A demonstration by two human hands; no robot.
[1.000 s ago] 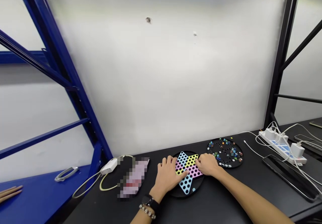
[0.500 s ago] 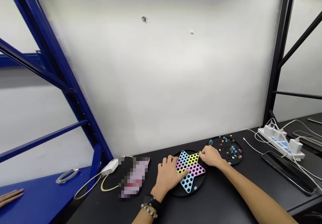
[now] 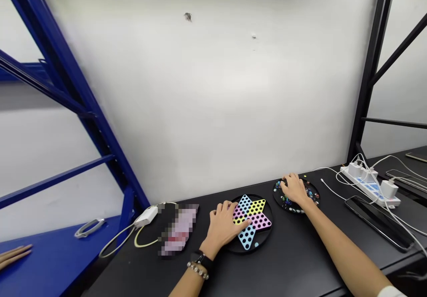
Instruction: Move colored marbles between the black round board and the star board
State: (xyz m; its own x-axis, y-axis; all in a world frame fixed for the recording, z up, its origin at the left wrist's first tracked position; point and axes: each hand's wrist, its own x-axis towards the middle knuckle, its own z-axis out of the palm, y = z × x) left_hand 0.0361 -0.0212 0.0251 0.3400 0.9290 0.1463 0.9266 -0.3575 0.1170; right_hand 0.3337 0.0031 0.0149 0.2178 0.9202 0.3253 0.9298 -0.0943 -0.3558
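Note:
A star-shaped board point(image 3: 260, 221) with pink, yellow and light blue areas and dark holes lies in a round black tray point(image 3: 266, 239). My left hand point(image 3: 223, 224) rests on the board's left side with its fingers apart, a watch and a beaded bracelet on the wrist. To the right, my right hand point(image 3: 295, 187) reaches over a second round black tray point(image 3: 289, 207) that holds many small coloured beads or marbles. Its fingers are spread and point down among them, and nothing shows in them; the fingertips are partly hidden.
A pixelated pink packet point(image 3: 182, 230) and a white adapter point(image 3: 147, 216) with a cable lie left. Right are a power strip point(image 3: 370, 186) with chargers and a black phone point(image 3: 378, 222). Another person's fingers point(image 3: 15, 257) show on the blue table point(image 3: 63, 261).
My right hand has left the board's upper right edge and moved right, over the tray of beads, and its fingers have opened. My left hand stays on the board.

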